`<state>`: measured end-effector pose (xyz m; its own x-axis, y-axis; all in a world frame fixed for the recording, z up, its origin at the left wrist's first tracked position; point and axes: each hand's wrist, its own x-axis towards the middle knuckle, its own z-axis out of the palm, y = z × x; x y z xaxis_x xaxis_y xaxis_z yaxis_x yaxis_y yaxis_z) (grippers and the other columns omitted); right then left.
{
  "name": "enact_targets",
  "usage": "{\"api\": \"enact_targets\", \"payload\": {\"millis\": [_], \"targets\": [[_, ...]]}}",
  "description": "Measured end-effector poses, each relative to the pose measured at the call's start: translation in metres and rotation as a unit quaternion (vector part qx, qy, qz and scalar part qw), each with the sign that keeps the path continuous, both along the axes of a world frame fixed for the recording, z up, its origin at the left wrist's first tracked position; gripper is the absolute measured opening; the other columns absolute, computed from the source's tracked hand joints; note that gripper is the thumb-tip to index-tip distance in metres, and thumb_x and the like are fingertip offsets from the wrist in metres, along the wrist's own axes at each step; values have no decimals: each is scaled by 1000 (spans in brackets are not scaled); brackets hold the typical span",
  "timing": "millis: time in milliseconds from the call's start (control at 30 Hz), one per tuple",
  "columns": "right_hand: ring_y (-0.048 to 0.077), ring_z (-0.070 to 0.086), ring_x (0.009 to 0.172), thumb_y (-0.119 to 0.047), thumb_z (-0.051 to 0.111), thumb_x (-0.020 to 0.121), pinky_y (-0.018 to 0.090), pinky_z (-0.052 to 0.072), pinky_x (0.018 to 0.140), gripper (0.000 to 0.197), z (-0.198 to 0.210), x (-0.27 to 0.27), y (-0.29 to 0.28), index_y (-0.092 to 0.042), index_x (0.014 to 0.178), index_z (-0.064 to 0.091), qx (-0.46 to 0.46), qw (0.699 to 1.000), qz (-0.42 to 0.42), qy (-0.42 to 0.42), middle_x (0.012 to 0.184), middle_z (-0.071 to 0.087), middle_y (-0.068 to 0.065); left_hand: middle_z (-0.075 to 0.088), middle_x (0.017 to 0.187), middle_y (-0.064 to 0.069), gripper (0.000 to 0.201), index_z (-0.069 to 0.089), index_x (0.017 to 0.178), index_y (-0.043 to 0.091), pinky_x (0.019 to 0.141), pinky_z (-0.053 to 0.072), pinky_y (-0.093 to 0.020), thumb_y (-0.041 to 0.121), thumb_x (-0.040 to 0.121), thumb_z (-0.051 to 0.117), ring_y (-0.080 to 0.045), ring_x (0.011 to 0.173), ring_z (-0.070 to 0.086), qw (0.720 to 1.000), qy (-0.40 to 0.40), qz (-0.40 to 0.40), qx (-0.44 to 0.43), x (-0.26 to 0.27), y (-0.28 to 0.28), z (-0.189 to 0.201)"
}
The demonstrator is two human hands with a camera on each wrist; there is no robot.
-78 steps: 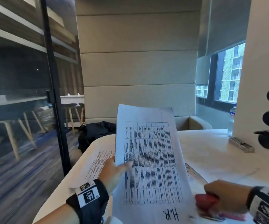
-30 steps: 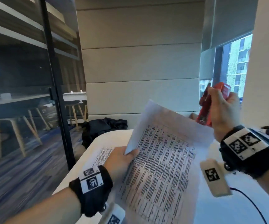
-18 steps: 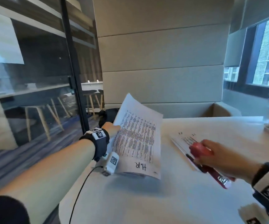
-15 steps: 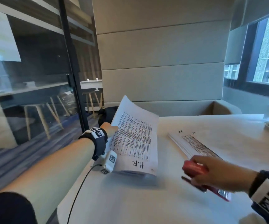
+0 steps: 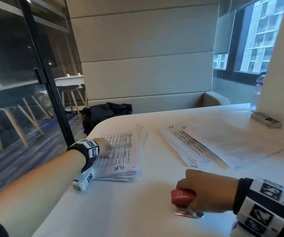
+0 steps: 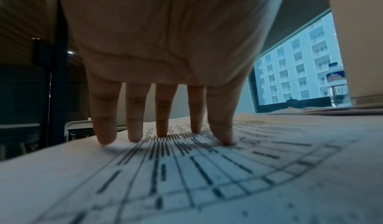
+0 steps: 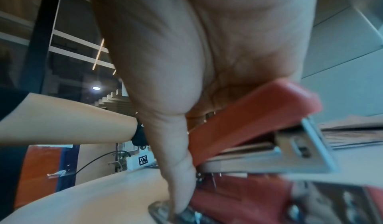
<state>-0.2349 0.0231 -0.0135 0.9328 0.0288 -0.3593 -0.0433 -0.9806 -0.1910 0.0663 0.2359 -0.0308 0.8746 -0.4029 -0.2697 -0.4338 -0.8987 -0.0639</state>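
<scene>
A pile of printed sheets marked "H.R." [image 5: 120, 154] lies at the left of the white table [image 5: 120, 211]. My left hand [image 5: 103, 146] presses flat on it, its straight fingers [image 6: 161, 113] touching the top sheet [image 6: 207, 170]. Near the front edge, my right hand [image 5: 206, 190] grips a red stapler [image 5: 182, 196] that rests on the table. In the right wrist view the thumb lies along the stapler [image 7: 248, 121], whose metal mouth faces away from the wrist.
A second spread of printed sheets [image 5: 197, 147] lies at the table's middle right. A metal strip [image 5: 266, 119] sits by the right wall, a water bottle [image 6: 336, 86] at the window. Dark clothing [image 5: 107, 113] lies on the bench; a glass partition [image 5: 35, 82] stands left.
My left hand has laid the raised sheets flat on the H.R. pile and now presses on them. My right hand has brought the stapler down from the air to the table, nearer me.
</scene>
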Motion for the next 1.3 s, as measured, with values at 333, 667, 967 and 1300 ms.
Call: {"api": "enact_targets", "payload": {"millis": [333,667,967,1300], "targets": [[13,51,117,-65,60,80,37,39,102,61,23,25,-37,-32,131,54,9,999,-47,-23,130,56,-11,50,140,-6,58,44,142,13,97,41,-26,30,90,62,-23,123,51,997,-35,-53,-39,-35,-71,14],[24,32,141,-58,56,87,43,26,115,81,2,20,-134,-15,150,28,-163,969,-174,61,154,33,4,63,117,-12,45,54,128,8,83,53,-32,25,88,66,-24,102,63,931,178,-111,-297,-102,-202,21],[16,42,132,-55,62,84,38,30,110,65,14,-13,-134,-35,143,43,-125,982,-112,83,144,48,-9,63,101,-21,48,47,127,-3,61,58,-37,10,86,68,-30,76,61,776,418,81,-466,-118,-261,3],[15,33,138,-49,63,85,39,26,112,62,11,-24,-140,-49,141,37,-99,984,-123,82,152,35,-13,57,107,-7,39,55,126,4,75,43,-32,6,88,64,-26,89,53,875,283,-35,-392,-145,-295,-1]]}}
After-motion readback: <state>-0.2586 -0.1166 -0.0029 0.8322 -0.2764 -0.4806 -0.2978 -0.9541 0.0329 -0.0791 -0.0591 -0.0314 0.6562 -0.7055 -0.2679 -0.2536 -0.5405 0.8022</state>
